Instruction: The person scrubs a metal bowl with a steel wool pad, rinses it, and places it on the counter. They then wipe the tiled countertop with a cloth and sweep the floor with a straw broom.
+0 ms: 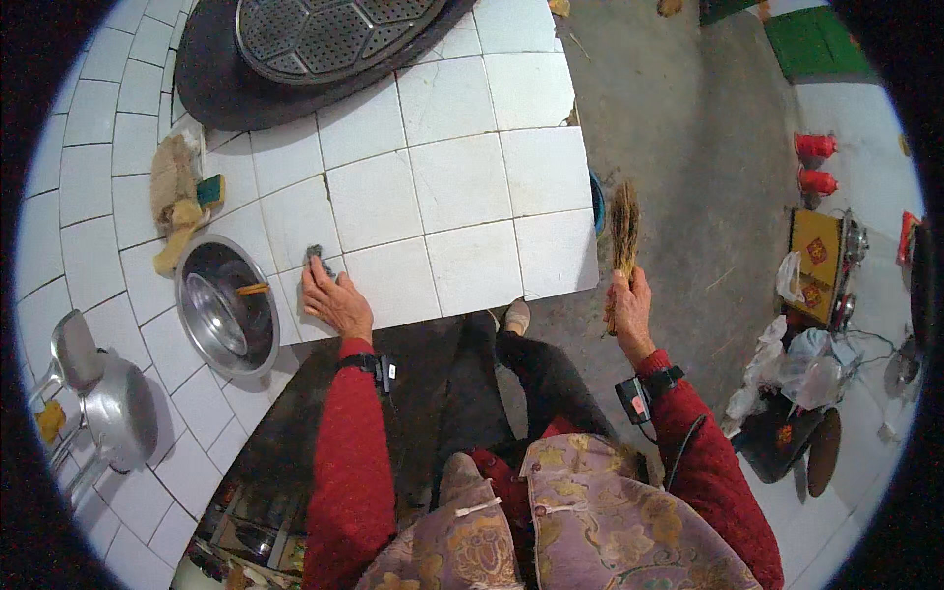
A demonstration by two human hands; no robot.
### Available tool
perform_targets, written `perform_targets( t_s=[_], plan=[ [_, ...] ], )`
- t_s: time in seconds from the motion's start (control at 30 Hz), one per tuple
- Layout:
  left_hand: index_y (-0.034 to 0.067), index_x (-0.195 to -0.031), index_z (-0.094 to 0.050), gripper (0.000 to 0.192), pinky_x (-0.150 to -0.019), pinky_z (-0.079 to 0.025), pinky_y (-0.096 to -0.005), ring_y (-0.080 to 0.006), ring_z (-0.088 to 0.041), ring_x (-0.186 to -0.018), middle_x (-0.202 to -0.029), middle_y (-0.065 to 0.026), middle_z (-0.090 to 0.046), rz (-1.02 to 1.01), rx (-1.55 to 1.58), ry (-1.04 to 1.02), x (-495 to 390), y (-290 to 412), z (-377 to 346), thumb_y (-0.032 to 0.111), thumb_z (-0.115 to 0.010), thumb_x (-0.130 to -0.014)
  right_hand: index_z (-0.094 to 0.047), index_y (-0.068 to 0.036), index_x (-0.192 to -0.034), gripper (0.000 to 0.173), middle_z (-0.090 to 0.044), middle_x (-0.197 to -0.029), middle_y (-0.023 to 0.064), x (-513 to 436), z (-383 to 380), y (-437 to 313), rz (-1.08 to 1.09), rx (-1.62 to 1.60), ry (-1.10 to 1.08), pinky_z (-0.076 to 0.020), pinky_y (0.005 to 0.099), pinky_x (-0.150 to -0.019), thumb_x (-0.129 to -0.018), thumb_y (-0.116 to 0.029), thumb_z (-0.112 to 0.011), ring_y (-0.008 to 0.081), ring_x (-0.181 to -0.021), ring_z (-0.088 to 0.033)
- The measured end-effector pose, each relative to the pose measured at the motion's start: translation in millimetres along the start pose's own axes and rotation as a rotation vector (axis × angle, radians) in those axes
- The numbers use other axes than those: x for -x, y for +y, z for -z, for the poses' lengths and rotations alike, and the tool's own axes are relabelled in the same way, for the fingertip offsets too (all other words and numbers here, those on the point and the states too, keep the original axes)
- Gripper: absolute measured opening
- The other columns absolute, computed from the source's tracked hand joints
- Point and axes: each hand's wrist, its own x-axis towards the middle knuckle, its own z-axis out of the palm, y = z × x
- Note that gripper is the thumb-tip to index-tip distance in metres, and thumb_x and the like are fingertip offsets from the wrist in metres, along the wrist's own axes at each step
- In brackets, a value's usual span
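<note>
On the white tiled counter [464, 181], my left hand [338, 301] rests with its fingertips on a small dark grey scouring pad [316, 253], probably steel wool. My right hand [630, 302] is closed around the handle of a straw whisk brush [625, 221], whose bristles point away from me beyond the counter's right edge. Just left of my left hand stands a stainless steel basin [193, 346] with an orange-brown stick-like piece [253, 290] at its inner side.
A black wok [214, 88] with a perforated steamer plate [332, 37] sits at the far side. Along the wall lie a tan cloth [173, 177] and a green-yellow sponge [211, 192]. Metal ladles [122, 413] hang at left. A blue container [597, 203] shows past the counter edge.
</note>
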Motion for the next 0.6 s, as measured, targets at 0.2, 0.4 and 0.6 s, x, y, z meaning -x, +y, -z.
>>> perform_targets(
  t_s=[0.2, 0.4, 0.6],
  plan=[
    [0.013, -0.176, -0.041, 0.075, -0.127, -0.031, -0.063, -0.0428, -0.043, -0.157, -0.172, -0.0179, -0.046, 0.08, 0.016, -0.098, 8, -1, -1, 0.019, -0.075, -0.109, -0.044, -0.009, -0.167, 0.059, -0.077, -0.111, 0.0213, 20, -124, -13, 0.142, 0.335, -0.5, -0.0622, 0.0461, -0.075, -0.112, -0.019, -0.062, 0.0273, -0.089, -0.076],
    [0.011, -0.175, -0.043, 0.073, -0.128, -0.03, -0.0627, -0.0433, -0.044, -0.157, -0.17, -0.0194, -0.048, 0.04, 0.041, -0.03, 11, -4, -13, 0.018, -0.073, -0.108, -0.033, -0.015, -0.18, 0.082, -0.074, -0.134, 0.0375, 52, -294, -23, 0.569, 0.241, -0.916, -0.0589, 0.0613, -0.106, -0.103, -0.011, -0.063, 0.0585, -0.122, -0.073],
    [0.01, -0.175, -0.041, 0.077, -0.125, -0.031, -0.0605, -0.0417, -0.044, -0.157, -0.17, -0.0191, -0.047, 0.094, -0.015, -0.103, 12, 1, -13, 0.016, -0.076, -0.106, -0.04, -0.008, -0.18, 0.079, -0.056, -0.177, 0.0217, -13, -192, 1, 0.394, 0.117, -0.6, -0.0469, 0.0399, -0.13, -0.103, -0.003, -0.054, 0.0304, -0.156, -0.06]
  ],
)
